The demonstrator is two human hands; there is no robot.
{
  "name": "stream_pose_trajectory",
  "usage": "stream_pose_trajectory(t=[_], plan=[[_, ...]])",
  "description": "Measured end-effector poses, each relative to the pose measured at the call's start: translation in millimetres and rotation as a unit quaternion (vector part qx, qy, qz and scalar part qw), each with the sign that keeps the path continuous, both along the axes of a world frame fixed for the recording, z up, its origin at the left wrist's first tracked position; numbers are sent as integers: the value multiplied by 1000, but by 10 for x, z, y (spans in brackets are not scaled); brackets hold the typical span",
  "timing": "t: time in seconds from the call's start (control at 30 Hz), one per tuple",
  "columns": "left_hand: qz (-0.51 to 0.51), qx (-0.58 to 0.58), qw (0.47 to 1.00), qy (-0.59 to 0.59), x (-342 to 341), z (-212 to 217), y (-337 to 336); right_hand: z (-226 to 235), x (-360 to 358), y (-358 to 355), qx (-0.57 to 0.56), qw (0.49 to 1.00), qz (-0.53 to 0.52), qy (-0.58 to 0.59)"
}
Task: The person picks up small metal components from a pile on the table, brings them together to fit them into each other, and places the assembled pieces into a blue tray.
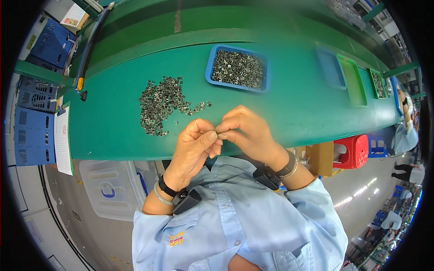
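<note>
While pinching one small metal clip (219,134) between fingertips of left hand (195,149) and right hand (246,131), likely mid-fitting or checking; next probably needs drop into blue tray (209,68) beyond right hand, then pick from loose pile (160,104) beyond left.

One white printed sheet (63,139), tall and narrow with a small red mark near its top, is seen hanging at the left end of the green worktop (289,113), beside the stacked blue crates (34,135). One small box or card (73,18), white and tan with a reddish picture, is seen lying at the upper left on a blue crate, and a small yellow label (30,42) is fixed to that crate's side. One plain brown cardboard box (320,158) is placed under the worktop's near edge, just beside a red plastic stool (355,151).
</note>
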State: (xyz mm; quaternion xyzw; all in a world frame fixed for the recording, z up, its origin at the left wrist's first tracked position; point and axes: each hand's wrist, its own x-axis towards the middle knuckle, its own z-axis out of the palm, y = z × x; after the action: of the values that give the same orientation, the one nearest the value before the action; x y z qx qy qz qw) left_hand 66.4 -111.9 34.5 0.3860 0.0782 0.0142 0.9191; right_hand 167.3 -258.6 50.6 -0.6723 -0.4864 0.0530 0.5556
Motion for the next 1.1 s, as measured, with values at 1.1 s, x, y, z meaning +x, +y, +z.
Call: stream_pose_trajectory(t=[1.1], plan=[[-60, -99, 993, -10, -112, 178, 54, 221, -2, 46, 49, 997, 34, -47]])
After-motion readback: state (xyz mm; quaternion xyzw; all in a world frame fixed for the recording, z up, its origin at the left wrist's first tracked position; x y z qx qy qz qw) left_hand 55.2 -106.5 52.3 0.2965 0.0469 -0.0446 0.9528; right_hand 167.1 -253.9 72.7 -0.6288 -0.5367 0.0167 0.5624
